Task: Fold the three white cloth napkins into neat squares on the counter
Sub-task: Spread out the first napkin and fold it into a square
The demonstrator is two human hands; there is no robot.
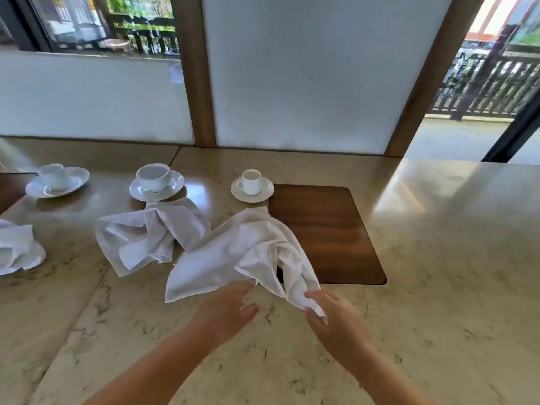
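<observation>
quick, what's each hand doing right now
Left hand: open, fingertips at the edge of the nearest napkin, not gripping it.
Right hand: pinching that napkin's near corner.

Soft matt cloth napkin [233, 252], glossy marbled stone counter [438, 258].

One head-worn view — looking forward and down across the counter [409, 287], close above it, toward the windows [292, 68].

We see the right hand [330, 314] pinching a corner of the nearest napkin [233, 258] on the counter [438, 258]. The left hand [230, 305] touches its edge, fingers loose. A second crumpled napkin [146, 232] lies just beside it, and a third napkin [14, 247] sits far left. Three cups on saucers stand behind.
</observation>
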